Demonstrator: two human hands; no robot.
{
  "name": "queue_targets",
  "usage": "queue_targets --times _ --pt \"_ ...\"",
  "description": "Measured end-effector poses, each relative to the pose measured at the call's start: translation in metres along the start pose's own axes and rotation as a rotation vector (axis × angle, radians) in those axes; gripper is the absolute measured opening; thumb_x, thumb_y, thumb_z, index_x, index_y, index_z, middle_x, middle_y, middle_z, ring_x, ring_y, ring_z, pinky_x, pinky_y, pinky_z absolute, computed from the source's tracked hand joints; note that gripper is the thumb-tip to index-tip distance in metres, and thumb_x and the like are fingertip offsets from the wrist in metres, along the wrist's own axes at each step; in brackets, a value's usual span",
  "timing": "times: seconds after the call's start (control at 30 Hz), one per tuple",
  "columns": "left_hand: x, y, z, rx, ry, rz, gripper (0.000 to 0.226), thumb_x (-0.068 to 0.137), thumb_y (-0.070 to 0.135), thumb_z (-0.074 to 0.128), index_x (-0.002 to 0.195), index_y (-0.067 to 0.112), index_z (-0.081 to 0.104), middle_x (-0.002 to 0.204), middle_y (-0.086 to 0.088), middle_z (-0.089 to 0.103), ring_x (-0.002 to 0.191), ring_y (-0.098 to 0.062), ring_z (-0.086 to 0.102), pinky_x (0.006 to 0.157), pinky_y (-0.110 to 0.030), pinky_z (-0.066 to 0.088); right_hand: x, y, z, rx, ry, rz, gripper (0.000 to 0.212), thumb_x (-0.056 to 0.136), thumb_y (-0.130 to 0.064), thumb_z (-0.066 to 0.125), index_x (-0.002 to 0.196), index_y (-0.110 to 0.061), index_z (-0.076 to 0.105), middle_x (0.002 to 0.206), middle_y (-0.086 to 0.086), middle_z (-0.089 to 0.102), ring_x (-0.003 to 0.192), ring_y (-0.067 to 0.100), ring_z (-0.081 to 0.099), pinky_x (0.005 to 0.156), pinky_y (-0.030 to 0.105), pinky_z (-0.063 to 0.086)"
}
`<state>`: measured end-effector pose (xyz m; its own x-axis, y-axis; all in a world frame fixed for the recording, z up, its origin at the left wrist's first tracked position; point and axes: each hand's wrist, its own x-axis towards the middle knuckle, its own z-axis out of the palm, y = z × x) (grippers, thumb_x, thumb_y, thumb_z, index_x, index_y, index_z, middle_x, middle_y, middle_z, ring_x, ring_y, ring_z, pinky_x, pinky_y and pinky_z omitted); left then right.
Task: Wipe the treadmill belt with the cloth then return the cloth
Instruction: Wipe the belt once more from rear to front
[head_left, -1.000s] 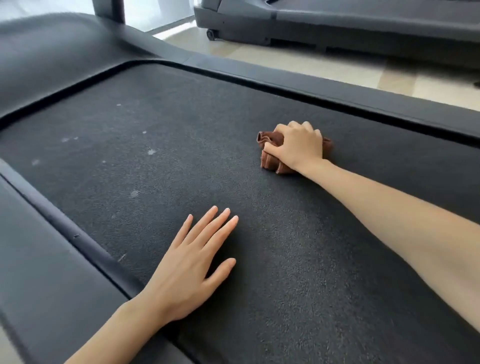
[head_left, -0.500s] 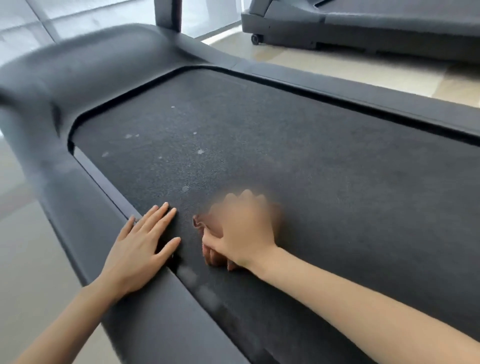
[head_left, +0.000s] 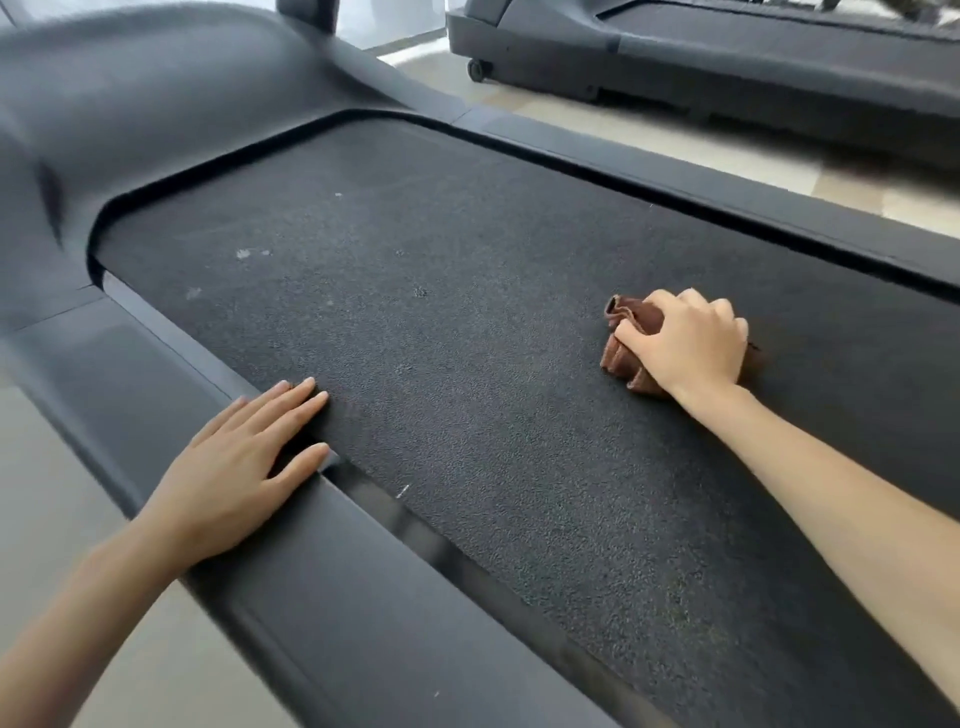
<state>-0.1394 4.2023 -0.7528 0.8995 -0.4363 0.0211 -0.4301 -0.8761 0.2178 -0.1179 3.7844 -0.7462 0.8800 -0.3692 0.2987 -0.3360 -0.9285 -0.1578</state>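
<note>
One bunched cloth (head_left: 621, 358), folds pointing left — right hand (head_left: 693, 345) clamped on it, left hand (head_left: 228, 467) flat

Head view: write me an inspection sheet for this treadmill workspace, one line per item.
Surface: treadmill belt, dark and textured, with pale specks towards its far left end.
Job's things: brown cloth, bunched up, lying on the belt under the right hand.
Clutter: small white fleck at the belt's near edge.
Hands: left hand flat, palm on the side rail, fingertips on the belt; right hand grips the cloth.
Cables: nothing seen.
Surroundings: second treadmill beyond; pale floor between.
</note>
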Motion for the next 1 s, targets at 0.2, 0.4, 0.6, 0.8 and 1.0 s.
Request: queue_targets --times 0.2,0.4,0.6,0.8,1.0 --pt "0.003 -0.017 -0.005 -0.004 0.021 0.021 0.077 0.080 0.070 0.006 0.144 0.037 0.032 0.150 0.022 0.018 0.140 0.003 0.011 0.117 -0.028 0.002 -0.083 -0.092 -0.001 0.084 0.132 -0.233 0.035 0.076 -0.054 0.051 0.085 -0.025 0.069 0.084 0.001 0.063 0.080 0.031 0.054 0.070 0.037 0.039" --pt "0.000 -0.011 -0.002 0.037 0.016 -0.007 0.086 0.073 0.065 -0.010 0.149 0.037 0.020 0.156 0.016 0.011 0.144 -0.005 0.004 0.117 -0.034 -0.003 -0.141 -0.144 -0.011 0.125 0.093 -0.374 0.031 0.073 -0.053 0.051 0.081 -0.027 0.068 0.080 -0.006 0.060 0.073 0.025 0.052 0.066 0.035 0.039" --pt "-0.002 -0.010 0.001 0.094 0.009 0.002 0.091 0.069 0.060 -0.020 0.150 0.035 0.013 0.159 0.012 0.006 0.146 -0.011 0.002 0.117 -0.036 -0.003 -0.176 -0.104 -0.039 0.143 -0.024 -0.442 0.033 0.075 -0.053 0.052 0.089 -0.028 0.068 0.085 -0.010 0.059 0.076 0.020 0.050 0.066 0.034 0.041" --pt "-0.004 -0.008 -0.002 0.080 0.023 0.006 0.093 0.067 0.057 -0.022 0.151 0.034 0.012 0.159 0.010 0.006 0.146 -0.013 0.001 0.117 -0.037 -0.004 -0.166 -0.118 -0.031 0.110 0.057 -0.458 0.032 0.073 -0.050 0.053 0.081 -0.024 0.069 0.079 -0.008 0.060 0.072 0.020 0.051 0.063 0.031 0.038" --pt "-0.004 -0.010 0.001 0.031 0.079 -0.030 0.081 0.079 0.060 0.001 0.144 0.028 0.038 0.153 0.006 0.030 0.143 -0.018 0.022 0.112 -0.031 -0.004 -0.087 -0.192 0.013 0.148 0.070 -0.508 0.034 0.074 -0.054 0.050 0.081 -0.025 0.068 0.076 -0.005 0.060 0.073 0.023 0.054 0.065 0.033 0.040"
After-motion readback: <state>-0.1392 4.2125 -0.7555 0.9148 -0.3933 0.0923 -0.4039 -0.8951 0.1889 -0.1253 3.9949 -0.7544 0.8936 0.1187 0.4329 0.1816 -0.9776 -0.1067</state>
